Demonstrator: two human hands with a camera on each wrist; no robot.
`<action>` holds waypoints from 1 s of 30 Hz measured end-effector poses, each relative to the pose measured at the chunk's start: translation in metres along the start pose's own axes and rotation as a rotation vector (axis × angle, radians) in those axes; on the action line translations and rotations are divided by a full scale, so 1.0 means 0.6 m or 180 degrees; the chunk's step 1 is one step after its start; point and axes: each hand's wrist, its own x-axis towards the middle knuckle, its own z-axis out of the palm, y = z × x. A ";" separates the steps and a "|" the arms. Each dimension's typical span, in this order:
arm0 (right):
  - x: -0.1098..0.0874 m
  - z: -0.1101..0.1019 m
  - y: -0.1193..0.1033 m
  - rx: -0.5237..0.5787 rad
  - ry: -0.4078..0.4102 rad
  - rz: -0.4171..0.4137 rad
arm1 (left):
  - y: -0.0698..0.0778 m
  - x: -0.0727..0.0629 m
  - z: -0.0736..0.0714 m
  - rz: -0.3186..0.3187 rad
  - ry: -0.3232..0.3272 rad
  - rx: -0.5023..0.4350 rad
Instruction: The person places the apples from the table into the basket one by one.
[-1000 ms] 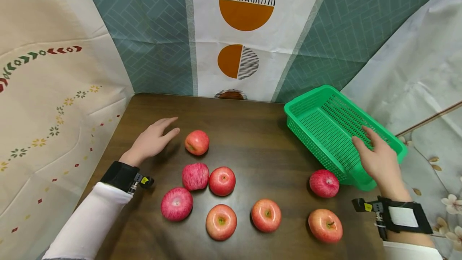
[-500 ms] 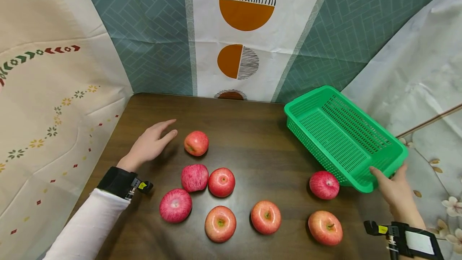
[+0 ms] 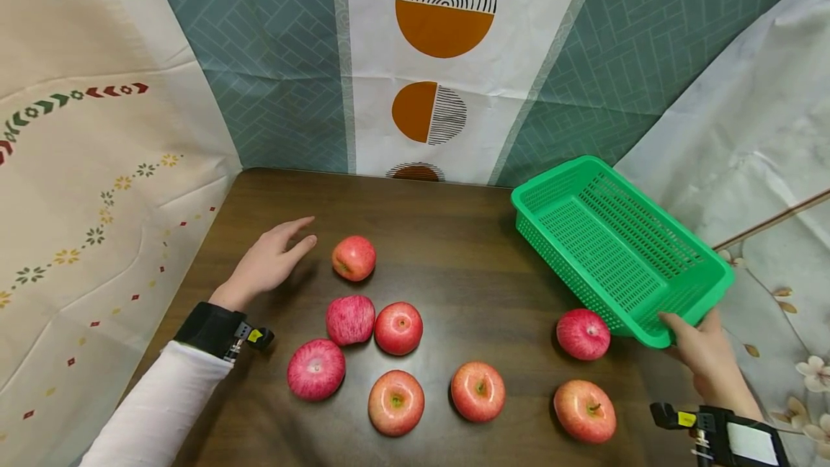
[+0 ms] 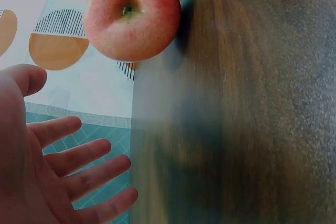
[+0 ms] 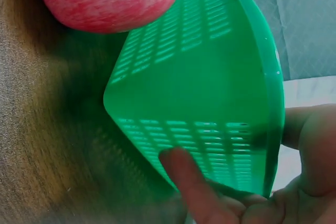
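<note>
My right hand [image 3: 707, 355] grips the near end of a green plastic basket [image 3: 603, 251]. Its thumb hooks over the rim, and in the right wrist view the fingers [image 5: 191, 187] lie against the outer wall [image 5: 210, 93]. The basket holds nothing. A dark red apple [image 3: 583, 334] sits right beside its near left wall. At the left, my left hand [image 3: 266, 265] hovers over the table with fingers spread and nothing in them. Just right of its fingertips is a red apple [image 3: 354, 258], which shows stem-on in the left wrist view.
Several more apples are spread over the dark wooden table [image 3: 454, 236]: a cluster with a striped apple [image 3: 350, 320] at left, a pale red apple [image 3: 478, 391] near the middle, another apple [image 3: 585, 411] at front right. Patterned cloths [image 3: 279, 56] hang behind and at the sides.
My right hand has come down from above the basket to its near end and taken hold of the rim there. The left hand and the apples stay nearly in place.
</note>
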 end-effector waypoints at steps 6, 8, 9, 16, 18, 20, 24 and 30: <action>-0.001 -0.005 -0.001 -0.0034 -0.0035 -0.0020 | 0.002 -0.001 -0.002 0.0014 -0.0002 -0.0031; -0.003 -0.005 -0.001 -0.0102 0.0009 -0.0038 | 0.001 -0.001 -0.001 0.0022 0.0000 -0.0046; -0.003 -0.006 -0.001 -0.0134 0.0030 -0.0045 | 0.001 -0.001 -0.001 0.0026 0.0002 -0.0053; -0.002 -0.012 -0.005 -0.0173 0.0024 0.0070 | 0.000 -0.005 -0.001 0.0064 -0.0001 -0.0077; -0.001 -0.014 -0.005 -0.0205 0.0002 0.0092 | 0.001 -0.005 -0.003 0.0070 0.0009 -0.0075; -0.001 -0.014 -0.006 -0.0243 0.0001 0.0082 | 0.004 -0.006 -0.005 0.0079 0.0015 -0.0085; 0.000 -0.012 -0.010 -0.0298 -0.0015 -0.0032 | 0.014 -0.009 -0.007 0.0095 0.0010 -0.0111; -0.002 -0.006 -0.031 -0.0446 -0.0118 -0.0327 | 0.023 -0.013 -0.008 0.0159 0.0036 -0.0175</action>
